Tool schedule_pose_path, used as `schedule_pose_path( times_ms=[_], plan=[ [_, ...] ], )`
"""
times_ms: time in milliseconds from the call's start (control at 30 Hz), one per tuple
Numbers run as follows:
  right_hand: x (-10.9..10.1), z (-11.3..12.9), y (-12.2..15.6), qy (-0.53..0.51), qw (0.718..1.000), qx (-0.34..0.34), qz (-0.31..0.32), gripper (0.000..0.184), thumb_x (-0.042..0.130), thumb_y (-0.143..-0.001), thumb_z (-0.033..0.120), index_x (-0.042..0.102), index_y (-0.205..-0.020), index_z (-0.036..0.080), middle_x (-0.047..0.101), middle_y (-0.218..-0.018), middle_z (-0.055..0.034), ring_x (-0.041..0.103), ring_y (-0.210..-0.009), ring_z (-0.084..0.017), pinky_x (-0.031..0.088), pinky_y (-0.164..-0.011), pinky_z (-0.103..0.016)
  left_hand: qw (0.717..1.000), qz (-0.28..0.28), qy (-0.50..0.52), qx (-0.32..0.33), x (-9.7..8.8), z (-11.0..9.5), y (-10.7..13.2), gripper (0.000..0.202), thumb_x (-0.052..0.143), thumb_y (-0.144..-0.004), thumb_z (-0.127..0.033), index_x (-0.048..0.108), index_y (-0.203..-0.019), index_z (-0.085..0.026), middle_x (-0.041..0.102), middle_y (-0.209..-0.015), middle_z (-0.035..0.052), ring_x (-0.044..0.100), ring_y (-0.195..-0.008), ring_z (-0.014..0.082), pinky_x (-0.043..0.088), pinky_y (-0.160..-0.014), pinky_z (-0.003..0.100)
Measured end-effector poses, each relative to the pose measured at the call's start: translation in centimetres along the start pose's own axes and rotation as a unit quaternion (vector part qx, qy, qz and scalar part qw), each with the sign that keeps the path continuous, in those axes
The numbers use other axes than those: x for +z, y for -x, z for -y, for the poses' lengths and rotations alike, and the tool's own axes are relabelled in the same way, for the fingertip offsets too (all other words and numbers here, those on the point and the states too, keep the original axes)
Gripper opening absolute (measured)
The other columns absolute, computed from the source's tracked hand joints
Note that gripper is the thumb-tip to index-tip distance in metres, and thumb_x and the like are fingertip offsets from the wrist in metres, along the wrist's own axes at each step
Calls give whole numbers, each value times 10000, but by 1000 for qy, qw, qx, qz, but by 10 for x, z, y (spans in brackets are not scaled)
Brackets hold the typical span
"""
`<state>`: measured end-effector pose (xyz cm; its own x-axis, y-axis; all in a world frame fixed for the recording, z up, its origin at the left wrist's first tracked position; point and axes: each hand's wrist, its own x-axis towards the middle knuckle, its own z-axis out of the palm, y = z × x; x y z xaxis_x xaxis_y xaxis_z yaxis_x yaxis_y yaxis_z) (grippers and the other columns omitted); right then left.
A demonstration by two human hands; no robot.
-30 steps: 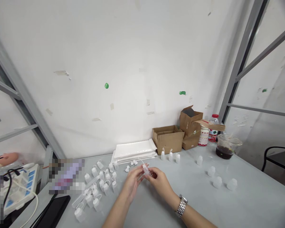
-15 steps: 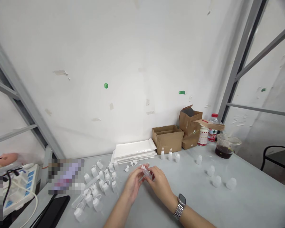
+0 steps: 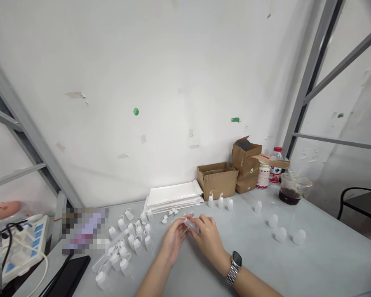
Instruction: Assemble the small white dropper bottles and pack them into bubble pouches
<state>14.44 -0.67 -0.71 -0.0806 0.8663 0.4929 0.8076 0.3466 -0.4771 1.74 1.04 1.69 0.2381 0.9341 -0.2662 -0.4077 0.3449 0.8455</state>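
My left hand (image 3: 174,238) and my right hand (image 3: 207,236) meet over the middle of the table, both closed on one small translucent squeeze bottle (image 3: 191,225). The bottle lies tilted, its white cap end between my left fingers and its body in my right fingers. Part of the cap is hidden by the fingertips. Just beyond my left hand are a few loose white caps (image 3: 165,219). To the left stands a crowd of similar bottles with looped cap straps (image 3: 137,246). Several translucent bottles without visible straps (image 3: 280,234) stand to the right.
At the back are a stack of white envelopes (image 3: 173,196), an open cardboard box (image 3: 220,182) with three strapped bottles (image 3: 220,202) before it, and a brown paper bag (image 3: 246,173). A tub of dark liquid (image 3: 290,195) stands right; a black phone-like slab (image 3: 69,277) and power strip (image 3: 29,243) lie left.
The bottle in my hands has tipped a little flatter, and my right fingers have shifted slightly along it. The whole view has moved slightly; the things on the table stay put.
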Motion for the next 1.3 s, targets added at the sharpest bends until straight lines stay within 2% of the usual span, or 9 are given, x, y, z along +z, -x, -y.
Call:
schedule_pose_path(
  times_ms=[167, 300, 433, 600, 733, 900, 1067, 1167, 1300],
  plan=[
    [-2, 1, -3, -52, 998, 33, -10, 175, 538, -786, 224, 620, -940, 233, 583, -801, -34, 495, -722, -170, 366, -729, -316, 1000, 21, -1, -12, 0, -1, 0, 327, 560, -679, -287, 638, -979, -183, 616, -1129, 74, 528, -1057, 193, 381, -853, 277],
    [-5, 1, -9, -182, 978, 105, 14, 136, 598, -724, 281, 650, -816, 196, 598, -743, -22, 501, -647, -147, 385, -679, -287, 999, 31, -9, -24, 2, -3, 2, 371, 553, -691, -295, 616, -1040, -186, 629, -1109, 73, 532, -1052, 191, 375, -846, 272],
    [-3, 0, -13, -331, 927, 166, 58, 245, 636, -660, 375, 683, -778, 166, 624, -710, -30, 507, -640, -152, 397, -618, -264, 999, 26, -13, -30, 3, -4, 3, 362, 556, -683, -294, 629, -1019, -183, 628, -1115, 77, 524, -1065, 197, 367, -869, 283],
    [-3, -1, -16, -449, 871, 172, 103, 394, 629, -631, 501, 697, -793, 148, 625, -675, -29, 503, -612, -147, 390, -579, -260, 999, 29, 6, -21, 1, -4, 1, 312, 532, -705, -262, 649, -979, -170, 599, -1164, 85, 498, -1108, 206, 371, -896, 297],
    [-8, 1, -18, -494, 841, 171, 139, 440, 609, -620, 566, 676, -710, 141, 554, -581, 2, 436, -531, -109, 352, -521, -239, 999, 41, 20, -18, 1, -4, 0, 299, 526, -717, -254, 651, -970, -157, 607, -1147, 95, 514, -1084, 208, 394, -865, 296],
    [-7, 2, -15, -539, 810, 181, 147, 422, 589, -662, 549, 599, -570, 137, 498, -523, 23, 382, -478, -83, 302, -528, -232, 999, 40, 25, -24, 4, -4, 2, 316, 532, -711, -256, 648, -978, -137, 642, -1073, 98, 567, -920, 182, 413, -763, 267],
    [-5, 2, -12, -621, 740, 195, 172, 373, 610, -680, 490, 590, -566, 136, 513, -551, 12, 359, -473, -72, 263, -523, -228, 998, 51, 31, -27, 6, -3, 3, 342, 515, -716, -260, 639, -998, -110, 655, -1020, 104, 560, -704, 149, 418, -695, 279],
    [-5, 4, -12, -661, 699, 208, 178, 340, 657, -647, 453, 587, -546, 136, 513, -539, 14, 356, -466, -69, 249, -517, -229, 996, 64, 47, -32, 4, 0, 0, 350, 495, -737, -261, 624, -1028, -116, 649, -1034, 100, 566, -738, 158, 418, -709, 283],
    [-5, 6, -12, -704, 648, 229, 179, 287, 702, -606, 393, 603, -569, 126, 494, -505, 26, 344, -446, -60, 224, -502, -230, 995, 67, 59, -41, 1, 3, -4, 354, 465, -761, -252, 605, -1055, -113, 642, -1052, 101, 561, -896, 183, 404, -752, 280]
  ],
)
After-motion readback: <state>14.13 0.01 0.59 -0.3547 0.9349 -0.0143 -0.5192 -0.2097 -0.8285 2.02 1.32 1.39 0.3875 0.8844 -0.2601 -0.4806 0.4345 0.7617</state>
